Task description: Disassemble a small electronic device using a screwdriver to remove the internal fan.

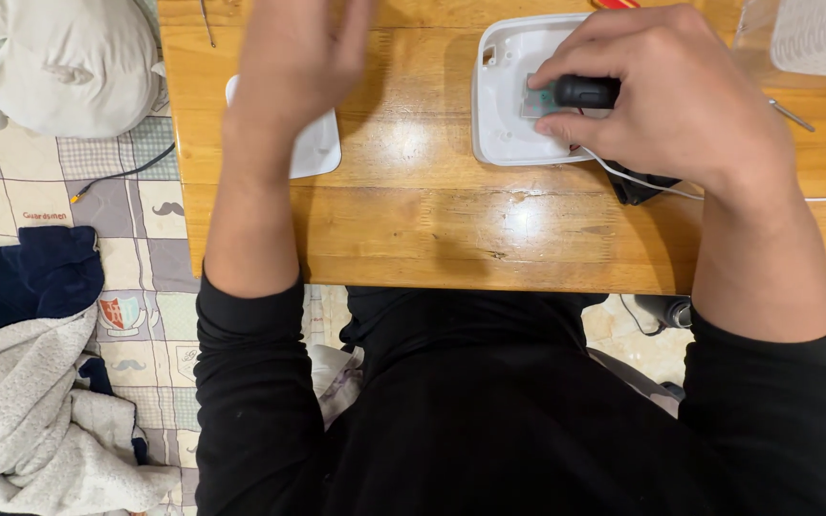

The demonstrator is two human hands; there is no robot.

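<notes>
My right hand (pixel 681 96) grips a black tool handle (pixel 585 92), its tip over a small greenish part inside an open white plastic casing (pixel 504 115) on the wooden table (pixel 432 220). A white cable (pixel 642 182) runs out from under that hand. My left hand (pixel 298 67) hovers blurred above a second white plastic cover (pixel 315 148) at the table's left; its fingers reach past the top edge of the view, and nothing shows in it.
A thin metal rod (pixel 791 115) lies at the right by a white ribbed object (pixel 824 33). Left of the table, a patterned bedspread (pixel 145 229) holds a pale plush toy (pixel 54 62), dark blue cloth and a grey towel (pixel 31 420).
</notes>
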